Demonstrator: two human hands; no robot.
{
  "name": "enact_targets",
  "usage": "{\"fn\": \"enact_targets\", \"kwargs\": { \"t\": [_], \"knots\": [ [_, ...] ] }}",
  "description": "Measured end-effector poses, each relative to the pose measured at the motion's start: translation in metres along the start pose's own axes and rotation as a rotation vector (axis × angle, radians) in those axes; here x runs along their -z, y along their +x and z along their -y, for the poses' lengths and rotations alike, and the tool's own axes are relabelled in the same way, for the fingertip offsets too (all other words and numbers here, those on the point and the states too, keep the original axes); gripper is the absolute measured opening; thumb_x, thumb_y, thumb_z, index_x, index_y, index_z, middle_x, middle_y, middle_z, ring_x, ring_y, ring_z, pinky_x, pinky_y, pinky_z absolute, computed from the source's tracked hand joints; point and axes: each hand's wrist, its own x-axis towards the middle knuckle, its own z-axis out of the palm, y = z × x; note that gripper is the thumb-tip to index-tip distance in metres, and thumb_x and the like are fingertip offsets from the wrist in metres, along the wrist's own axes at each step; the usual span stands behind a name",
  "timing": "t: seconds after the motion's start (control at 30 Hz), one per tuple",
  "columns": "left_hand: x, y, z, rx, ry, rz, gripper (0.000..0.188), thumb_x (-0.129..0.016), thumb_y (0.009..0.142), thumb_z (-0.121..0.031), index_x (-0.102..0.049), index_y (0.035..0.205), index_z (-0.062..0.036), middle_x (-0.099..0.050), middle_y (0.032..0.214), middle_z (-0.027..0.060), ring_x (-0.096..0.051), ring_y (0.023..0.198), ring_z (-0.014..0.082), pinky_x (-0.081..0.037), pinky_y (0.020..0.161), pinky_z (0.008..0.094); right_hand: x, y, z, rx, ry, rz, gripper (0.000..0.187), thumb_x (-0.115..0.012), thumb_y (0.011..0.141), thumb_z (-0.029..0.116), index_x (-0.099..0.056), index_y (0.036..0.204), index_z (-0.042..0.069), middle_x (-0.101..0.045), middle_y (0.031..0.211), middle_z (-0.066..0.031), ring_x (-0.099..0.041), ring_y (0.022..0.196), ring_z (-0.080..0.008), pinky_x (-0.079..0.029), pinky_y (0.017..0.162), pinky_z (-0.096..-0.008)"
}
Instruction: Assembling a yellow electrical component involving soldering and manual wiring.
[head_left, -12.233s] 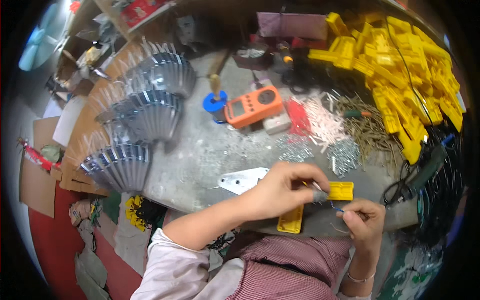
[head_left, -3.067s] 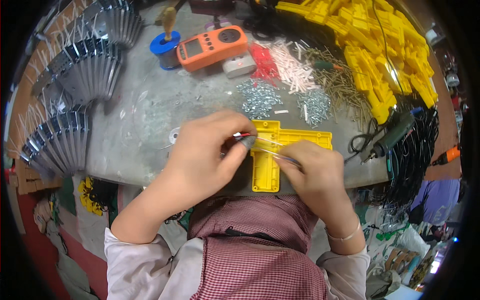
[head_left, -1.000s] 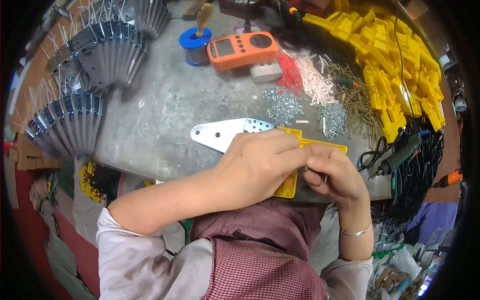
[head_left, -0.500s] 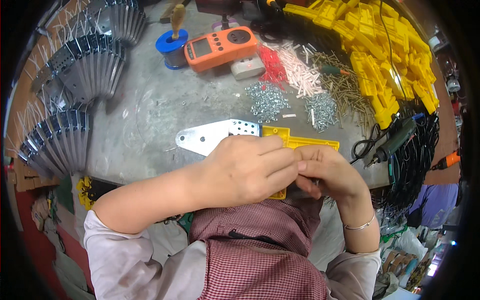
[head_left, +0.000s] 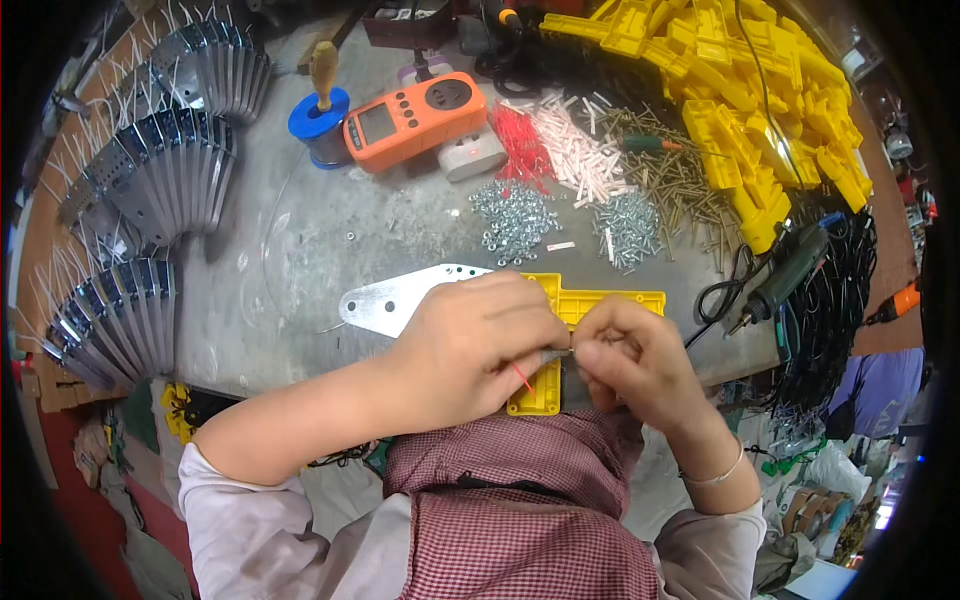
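Observation:
Over a yellow plastic housing [head_left: 612, 302] my two hands come together at the table's front edge. My left hand [head_left: 480, 345] is closed in a pinch, and a thin red wire-like strand [head_left: 522, 378] sticks out below its fingers. Fingers curled, my right hand [head_left: 630, 355] pinches at a tiny item between the fingertips of both hands, too small to name. A flat silver metal plate [head_left: 408, 302] with holes lies beside the housing, partly under my left hand. My hands hide the middle of the housing.
Piles of nuts [head_left: 515, 220], screws [head_left: 628, 228], red pieces [head_left: 522, 145], white sleeves [head_left: 585, 155] and yellow housings [head_left: 745, 110] lie beyond. An orange meter [head_left: 415, 120] stands near a blue spool [head_left: 322, 130]. Fanned metal plates [head_left: 165, 175] line the left; a power screwdriver [head_left: 790, 275] lies right.
My hands have drawn slightly apart, and the red strand now shows below my left fingers. The view has shifted a little, so the table's things appear further left.

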Motion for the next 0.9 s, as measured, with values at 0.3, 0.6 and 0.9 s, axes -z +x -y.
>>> {"fn": "enact_targets", "kwargs": {
  "t": [0.3, 0.6, 0.9],
  "knots": [
    [0.002, 0.002, -0.004, 0.109, -0.040, 0.085, 0.019, -0.067, 0.066, 0.004, -0.065, 0.084, -0.0031, -0.062, 0.079, 0.0087, -0.061, 0.075, 0.0264, -0.049, 0.068, 0.0354, 0.000, 0.005, -0.016, 0.638, -0.597, -0.125, 0.012, -0.068, 0.074, 0.000, -0.059, 0.082, 0.003, -0.058, 0.070, -0.0038, -0.059, 0.058, -0.0111, -0.045, 0.052, -0.0224],
    [0.030, -0.001, -0.002, 0.292, -0.147, 0.086, 0.022, -0.062, 0.075, 0.000, -0.071, 0.094, -0.0023, -0.068, 0.089, 0.0082, -0.064, 0.087, 0.0192, -0.049, 0.078, 0.0314, 0.025, 0.001, -0.009, 0.425, -0.424, -0.051, 0.012, -0.068, 0.081, 0.011, -0.064, 0.083, 0.000, -0.063, 0.073, -0.0021, -0.059, 0.065, -0.0063, -0.046, 0.058, -0.0214],
    [0.015, 0.014, -0.008, 0.428, -0.069, -0.018, 0.014, -0.063, 0.074, 0.002, -0.064, 0.088, 0.0011, -0.067, 0.085, 0.0070, -0.062, 0.077, 0.0142, -0.049, 0.071, 0.0266, 0.004, 0.047, -0.003, 0.787, -1.343, -0.091, 0.020, -0.069, 0.076, 0.024, -0.064, 0.082, 0.006, -0.056, 0.076, -0.0079, -0.060, 0.072, -0.0244, -0.049, 0.065, -0.0375]
  ]
}}
